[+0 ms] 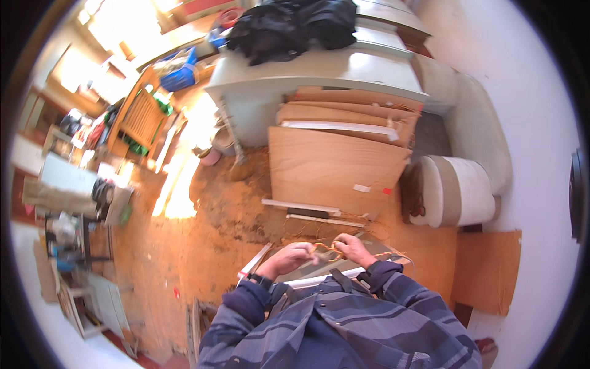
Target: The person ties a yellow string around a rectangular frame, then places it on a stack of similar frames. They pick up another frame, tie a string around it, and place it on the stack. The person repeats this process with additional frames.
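Note:
A twisted yellow-and-red wire [322, 246] runs in a small loop between my two hands, in front of my chest. My left hand [287, 258] has its fingers closed on one side of the loop, and they are slightly blurred. Pinched in my right hand [354, 249] is the other side, with a loose stretch trailing off to the right past the sleeve. Beneath my hands lie a grey panel and white strips, partly hidden by my arms. Just beyond them, a black bar [308, 213] rests by a white strip [301, 206] with thin wires around it.
Wooden boards [338, 166] lean against a pale cabinet [246, 92] topped with black bags [289, 27]. To the right stand a cushioned stool [458, 190] and a cardboard sheet [488, 270]. Buckets [222, 141] and a broom [241, 167] are at left of the boards.

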The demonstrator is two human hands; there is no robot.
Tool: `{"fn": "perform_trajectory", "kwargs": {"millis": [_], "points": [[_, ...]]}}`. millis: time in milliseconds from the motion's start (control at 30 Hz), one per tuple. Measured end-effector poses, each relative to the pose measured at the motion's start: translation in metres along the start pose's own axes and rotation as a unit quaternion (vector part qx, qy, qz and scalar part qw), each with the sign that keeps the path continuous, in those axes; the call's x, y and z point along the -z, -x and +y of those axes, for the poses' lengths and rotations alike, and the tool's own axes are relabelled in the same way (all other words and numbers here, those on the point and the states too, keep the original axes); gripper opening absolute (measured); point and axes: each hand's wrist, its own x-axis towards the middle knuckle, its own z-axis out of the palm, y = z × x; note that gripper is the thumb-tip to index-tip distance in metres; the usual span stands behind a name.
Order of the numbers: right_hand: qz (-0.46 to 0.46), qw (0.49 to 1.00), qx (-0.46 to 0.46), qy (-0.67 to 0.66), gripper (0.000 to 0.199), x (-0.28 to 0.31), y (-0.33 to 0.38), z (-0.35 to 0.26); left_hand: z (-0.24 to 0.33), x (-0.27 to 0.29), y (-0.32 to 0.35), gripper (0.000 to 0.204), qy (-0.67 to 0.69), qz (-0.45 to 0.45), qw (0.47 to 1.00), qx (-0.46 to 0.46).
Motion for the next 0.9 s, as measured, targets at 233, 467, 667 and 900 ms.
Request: {"fn": "perform_trajectory", "kwargs": {"millis": [233, 467, 667, 900], "points": [[-0.024, 0.907, 0.311, 0.284, 0.023, -0.039, -0.001, -0.027, 0.011, 0.0, 0.005, 0.038, -0.148, 0.109, 0.977, 0.11], [0.077, 0.895, 0.333, 0.287, 0.013, -0.021, 0.006, -0.051, 0.022, 0.0, 0.005, 0.042, -0.089, 0.106, 0.99, 0.041], [0.016, 0.893, 0.364, 0.264, 0.014, -0.013, 0.016, -0.111, 0.03, -0.017, 0.0, 0.06, -0.071, 0.067, 0.99, 0.101], [-0.052, 0.965, 0.233, 0.111, 0.012, -0.027, 0.044, -0.147, 0.059, -0.037, 0.028, 0.046, -0.24, 0.075, 0.968, 0.025]]}}
